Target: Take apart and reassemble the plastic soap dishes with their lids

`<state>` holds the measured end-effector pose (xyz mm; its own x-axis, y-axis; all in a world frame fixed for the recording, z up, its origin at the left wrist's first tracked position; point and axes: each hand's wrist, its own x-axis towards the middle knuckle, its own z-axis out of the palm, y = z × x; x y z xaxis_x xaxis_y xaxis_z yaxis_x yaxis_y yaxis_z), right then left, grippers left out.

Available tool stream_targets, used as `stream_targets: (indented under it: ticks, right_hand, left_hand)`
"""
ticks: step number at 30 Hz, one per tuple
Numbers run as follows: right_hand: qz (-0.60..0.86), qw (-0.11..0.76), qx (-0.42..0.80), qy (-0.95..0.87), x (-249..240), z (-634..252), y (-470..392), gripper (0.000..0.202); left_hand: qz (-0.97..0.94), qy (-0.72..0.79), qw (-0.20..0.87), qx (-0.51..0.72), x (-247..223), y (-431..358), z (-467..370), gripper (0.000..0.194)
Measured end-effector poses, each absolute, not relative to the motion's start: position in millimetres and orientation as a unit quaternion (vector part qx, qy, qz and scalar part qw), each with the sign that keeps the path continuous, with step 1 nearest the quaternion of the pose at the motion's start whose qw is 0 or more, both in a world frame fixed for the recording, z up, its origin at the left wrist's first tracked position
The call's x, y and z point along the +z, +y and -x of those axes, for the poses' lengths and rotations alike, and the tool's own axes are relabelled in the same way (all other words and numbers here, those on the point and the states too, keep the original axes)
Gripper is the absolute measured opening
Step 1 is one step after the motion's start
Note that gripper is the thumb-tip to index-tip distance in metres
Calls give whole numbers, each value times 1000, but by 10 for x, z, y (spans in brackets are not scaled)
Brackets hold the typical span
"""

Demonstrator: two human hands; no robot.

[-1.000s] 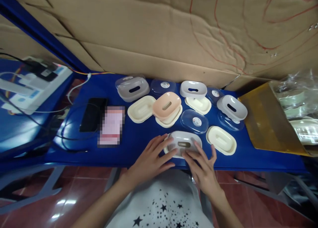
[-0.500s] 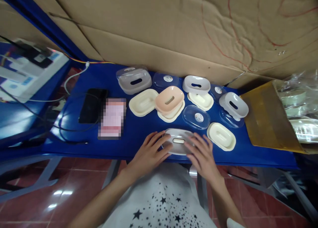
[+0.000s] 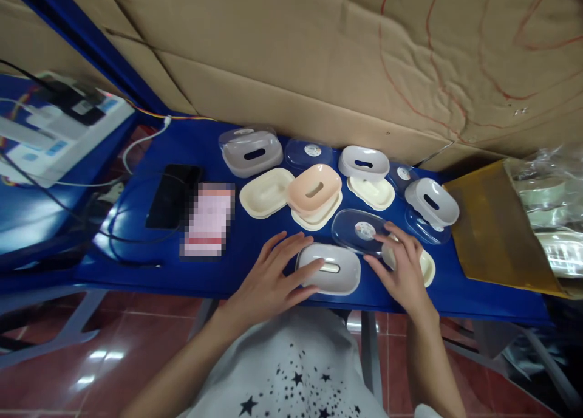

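A grey oval dish (image 3: 341, 279) with a slot lies near the table's front edge. My left hand (image 3: 285, 272) rests on its left side, fingers spread. To the right, my right hand (image 3: 401, 263) has its fingers and thumb around the right end of a clear lid (image 3: 348, 229) that bears a round sticker. Under that hand a cream tray (image 3: 428, 267) is partly hidden. A peach dish (image 3: 314, 190) sits on another cream tray (image 3: 314, 222), beside a further cream tray (image 3: 266, 193).
Grey dishes (image 3: 252, 157) and clear lids (image 3: 310, 154) line the back of the blue table (image 3: 255, 272). A black phone (image 3: 168, 196), a blurred pink-screened device (image 3: 209, 220) and cables lie left. A cardboard box (image 3: 492, 223) with wrapped pieces stands right.
My right hand has left the grey dish and moved right and up to the clear lid, which now sits slightly tilted and nearer. My left hand stays at the dish.
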<state>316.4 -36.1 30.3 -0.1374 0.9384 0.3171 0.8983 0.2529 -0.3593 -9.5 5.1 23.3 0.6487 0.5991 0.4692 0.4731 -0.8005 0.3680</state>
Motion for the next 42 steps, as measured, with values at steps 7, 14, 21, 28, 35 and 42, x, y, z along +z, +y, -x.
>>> stream_targets:
  ticks: [7,14,21,28,35,42]
  right_hand:
    - [541,324,110,-769,259,-2834,-812,39]
    - [510,288,93,-805,33,-2685,-969,34]
    - [495,304,70,-811,-91,-2676,-1007,47]
    - [495,303,100,-808,-65,-2742,-935,39]
    - [494,295,93,-813,-77,-2765,-949,40]
    - [582,250,16,-774,99,-3010,-735,41]
  left_hand:
    - [-913,256,142,285,128,60,75,54]
    - [-912,253,170,274,15,-68,216,34]
    - [-900,267,206,277,-10,-112,201,31]
    - [-890,277,216,289,1,-107,145,35]
    - [-898,266,205,285,-75,-128,157,38]
    - [-883,332,100,316,234,272,-76,42]
